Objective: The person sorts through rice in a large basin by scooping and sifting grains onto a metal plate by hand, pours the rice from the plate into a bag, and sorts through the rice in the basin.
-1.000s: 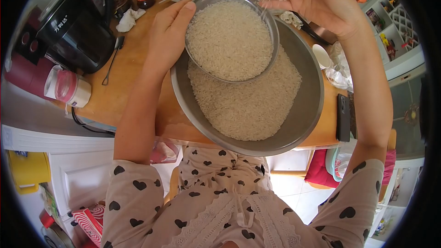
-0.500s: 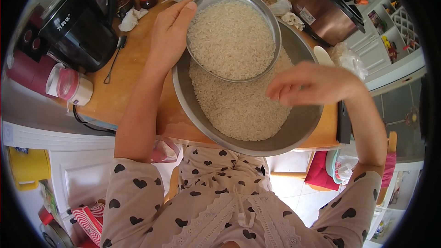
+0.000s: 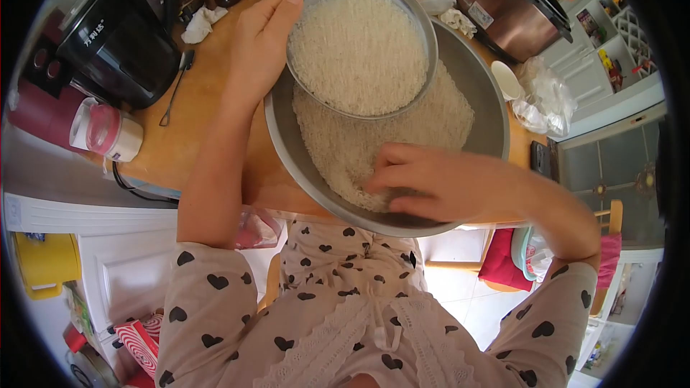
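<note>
A shallow round metal bowl (image 3: pixel 428 25) full of white rice (image 3: pixel 359 54) is gripped at its left rim by my left hand (image 3: pixel 262 36), thumb on top. It is held over the far part of a large grey metal basin (image 3: pixel 287 140). More rice (image 3: pixel 431 126) covers much of the basin's floor. My right hand (image 3: pixel 445 183) reaches in over the basin's near right side. Its bent fingers are apart and at the rice near the front wall; the fingertips are partly hidden and slightly blurred.
On the left of the wooden table (image 3: pixel 205 93) stand a black kettle (image 3: pixel 118 36), a long-handled spoon (image 3: pixel 177 90) and a pink-and-white jar (image 3: pixel 115 133). A brown cooker (image 3: pixel 507 11), a white cup (image 3: pixel 505 80) and a plastic bag (image 3: pixel 546 97) are at the right.
My right hand has come down and left, from above the basin to the rice near its front. My left hand still holds the bowl, whose rice surface now looks smoother. The view has shifted slightly.
</note>
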{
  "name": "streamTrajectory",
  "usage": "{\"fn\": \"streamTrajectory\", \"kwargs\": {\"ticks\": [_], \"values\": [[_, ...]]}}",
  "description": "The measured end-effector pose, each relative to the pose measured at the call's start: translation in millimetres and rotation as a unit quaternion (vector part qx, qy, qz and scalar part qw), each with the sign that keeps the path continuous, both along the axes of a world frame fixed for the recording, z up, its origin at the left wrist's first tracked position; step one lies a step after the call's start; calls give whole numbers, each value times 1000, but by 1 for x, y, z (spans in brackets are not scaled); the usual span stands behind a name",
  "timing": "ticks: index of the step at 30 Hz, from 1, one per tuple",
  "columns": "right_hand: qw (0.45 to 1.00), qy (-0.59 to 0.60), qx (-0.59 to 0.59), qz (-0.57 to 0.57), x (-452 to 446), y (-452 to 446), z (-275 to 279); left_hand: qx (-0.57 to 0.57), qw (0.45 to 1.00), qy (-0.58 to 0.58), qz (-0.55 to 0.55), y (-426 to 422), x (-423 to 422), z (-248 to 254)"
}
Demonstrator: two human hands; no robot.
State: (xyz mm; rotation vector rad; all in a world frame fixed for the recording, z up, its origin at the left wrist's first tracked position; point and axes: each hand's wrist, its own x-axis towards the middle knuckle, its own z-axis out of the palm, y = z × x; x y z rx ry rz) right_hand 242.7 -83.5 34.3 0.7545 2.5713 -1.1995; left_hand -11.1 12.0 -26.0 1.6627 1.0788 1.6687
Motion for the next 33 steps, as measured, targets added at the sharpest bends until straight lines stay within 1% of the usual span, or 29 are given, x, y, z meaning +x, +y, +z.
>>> {"fn": "streamTrajectory", "kwargs": {"ticks": [3, 5, 7, 10, 13, 16, 19, 22, 25, 28, 31, 33], "values": [[1000, 23, -10, 10, 23, 22, 9, -11, 1000, 1, 2, -5, 2, 3], [989, 15, 130, -62, 43, 36, 6, -12, 1000, 5, 6, -6, 2, 3], [962, -38, 257, -87, 60, 52, -4, -8, 1000, 17, 12, -3, -1, 1], [941, -115, 270, -170, 56, 47, -4, -6, 1000, 11, 7, -6, 1, 4], [953, -143, 228, -140, 46, 32, -15, -10, 1000, 1, -14, -3, -2, 1], [978, -125, 134, -98, 28, 8, -14, -11, 999, -14, -29, -6, 2, 4], [982, -83, -44, -164, 14, 8, 4, -3, 1000, -2, -20, -6, 1, 4], [973, -39, 136, -182, 25, 20, -3, -5, 1000, -4, -23, -7, 1, 5], [971, -111, 141, -160, 27, 22, -9, -6, 1000, 23, -16, -6, -1, 4], [970, -132, 99, -180, 18, 14, -10, 10, 999, 35, -8, -8, -1, 6], [975, -110, 71, -180, 9, 3, -9, 2, 1000, 16, -9, -5, -1, 3], [984, -40, 77, -154, 7, -6, -14, -7, 1000, 14, -8, -6, 0, 4]]}}
